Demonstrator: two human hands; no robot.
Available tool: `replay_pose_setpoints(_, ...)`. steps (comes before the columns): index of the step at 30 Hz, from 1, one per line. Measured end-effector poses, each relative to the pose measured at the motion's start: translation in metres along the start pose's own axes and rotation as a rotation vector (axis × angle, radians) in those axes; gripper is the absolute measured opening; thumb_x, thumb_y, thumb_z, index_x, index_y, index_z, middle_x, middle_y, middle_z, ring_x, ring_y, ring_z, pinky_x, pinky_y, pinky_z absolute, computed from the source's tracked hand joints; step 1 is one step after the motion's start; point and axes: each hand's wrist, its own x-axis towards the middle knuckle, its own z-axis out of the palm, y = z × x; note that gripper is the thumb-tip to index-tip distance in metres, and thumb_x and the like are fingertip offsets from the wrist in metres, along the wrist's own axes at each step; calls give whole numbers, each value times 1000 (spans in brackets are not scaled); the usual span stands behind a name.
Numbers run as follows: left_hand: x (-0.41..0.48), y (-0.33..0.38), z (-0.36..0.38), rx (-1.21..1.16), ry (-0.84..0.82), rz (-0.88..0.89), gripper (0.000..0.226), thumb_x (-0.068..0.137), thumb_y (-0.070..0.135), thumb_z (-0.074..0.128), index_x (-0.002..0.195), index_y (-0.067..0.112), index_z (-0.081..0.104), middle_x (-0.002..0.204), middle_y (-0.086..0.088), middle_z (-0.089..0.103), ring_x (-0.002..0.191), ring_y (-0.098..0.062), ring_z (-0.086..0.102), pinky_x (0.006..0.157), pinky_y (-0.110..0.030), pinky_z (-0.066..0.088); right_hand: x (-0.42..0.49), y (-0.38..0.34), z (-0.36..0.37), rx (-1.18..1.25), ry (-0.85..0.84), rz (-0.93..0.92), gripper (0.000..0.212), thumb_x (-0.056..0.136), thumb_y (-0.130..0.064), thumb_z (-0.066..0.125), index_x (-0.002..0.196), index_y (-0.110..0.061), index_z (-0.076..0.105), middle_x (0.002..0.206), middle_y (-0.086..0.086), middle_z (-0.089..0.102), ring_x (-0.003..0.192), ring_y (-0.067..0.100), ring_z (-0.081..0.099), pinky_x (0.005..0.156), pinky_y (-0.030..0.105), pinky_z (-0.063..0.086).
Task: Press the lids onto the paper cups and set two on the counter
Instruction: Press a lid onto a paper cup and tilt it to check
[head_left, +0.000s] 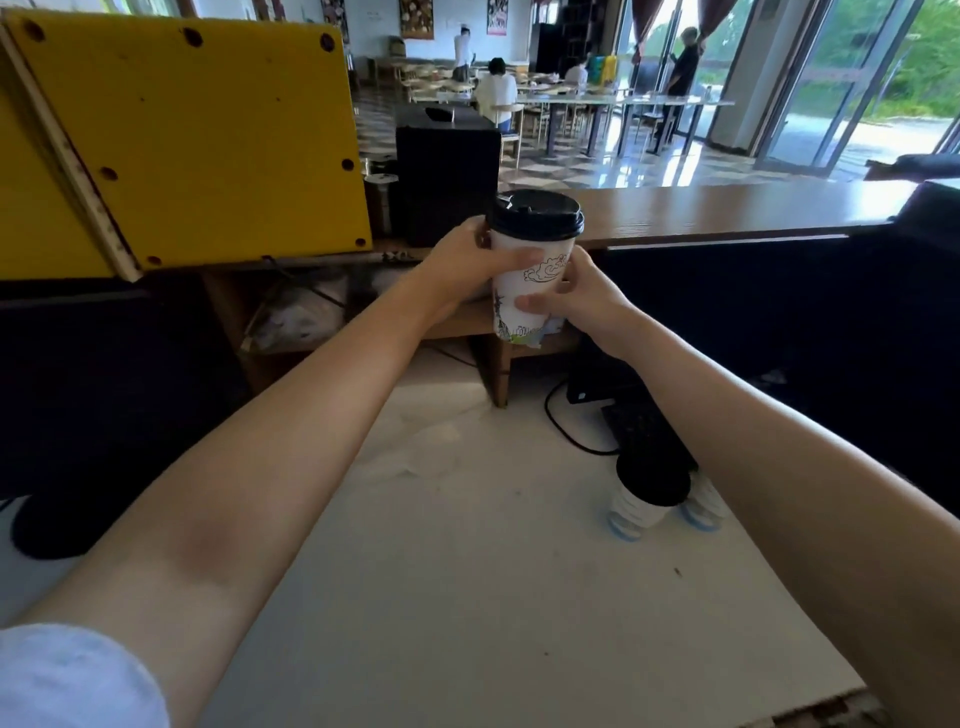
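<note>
A white paper cup (524, 283) with printed drawings carries a black lid (536, 215) on its rim. I hold it upright in the air in front of the brown wooden counter (727, 208). My left hand (467, 260) grips the cup's upper left side just under the lid. My right hand (582, 299) wraps the lower right side. On the white work surface (441, 545) below stands a second cup (641, 501) with a black lid on it, and another white cup (701, 506) is partly hidden behind my right forearm.
A yellow panel (182, 140) rises at the left. A black box (447, 182) stands on the counter behind the held cup. A black cable (566, 431) and a dark device lie beyond the lower cups. People sit at tables in the room behind.
</note>
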Motion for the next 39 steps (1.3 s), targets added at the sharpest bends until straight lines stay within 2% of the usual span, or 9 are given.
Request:
replay_pose_setpoints(4,-10,-48,-28,84,59,-111,66,70,17,81,128,15,50,115,3,62,107,-14,60,86,-32,54,1,27,38,-48,-48,76,84,59,-18,84,130,-16,38,119,6,62,109,21,62,91,48,54)
replay_pose_setpoints(9,-48,-136,-47,89,127,-244,96,49,34,91,131,15,48,130,-2,58,117,-17,56,97,-40,50,-25,88,105,-88,-97,164,85,67,-8,82,137,-14,35,130,5,56,117,21,55,95,37,49)
replay_pose_setpoints(13,-89,-196,-60,91,102,-330,82,64,17,85,134,15,43,135,-2,53,124,-19,50,102,-38,46,-56,131,156,-93,-93,241,86,68,-7,81,140,-13,34,129,6,55,113,20,55,84,28,48)
replay_pose_setpoints(18,-124,-234,-75,48,61,-328,82,65,16,85,133,18,40,127,9,49,120,-12,48,93,-24,44,-80,158,201,-75,-52,266,85,70,-1,78,140,-11,32,132,8,51,109,16,51,85,25,44)
replay_pose_setpoints(21,-138,-249,-80,46,64,-309,82,65,16,85,133,20,39,126,10,48,119,-10,47,94,-22,42,-87,169,218,-66,-23,276,83,69,0,79,139,-10,34,132,9,52,115,22,52,92,32,46)
replay_pose_setpoints(23,-143,-258,-83,29,49,-306,82,65,15,85,133,21,39,127,11,48,121,-10,47,98,-23,42,-92,174,224,-65,-18,282,84,69,0,79,139,-11,34,132,8,52,115,22,52,92,32,46)
replay_pose_setpoints(28,-150,-275,-89,-14,-18,-300,81,67,9,83,134,20,37,129,9,47,123,-10,47,104,-24,40,-103,182,228,-87,-22,293,79,73,-2,77,139,-14,36,132,3,52,110,14,50,84,17,42)
replay_pose_setpoints(33,-150,-279,-90,-19,-43,-292,79,69,7,81,133,23,37,127,14,46,120,-5,46,97,-15,41,-105,183,229,-91,-27,306,79,74,-3,76,140,-13,33,135,6,50,109,11,47,87,22,40)
replay_pose_setpoints(39,-150,-281,-95,-18,-72,-288,76,69,11,82,129,29,39,129,14,49,123,-6,49,99,-19,43,-103,185,222,-113,-87,330,76,76,-7,75,139,-18,34,130,5,53,110,22,53,77,17,44)
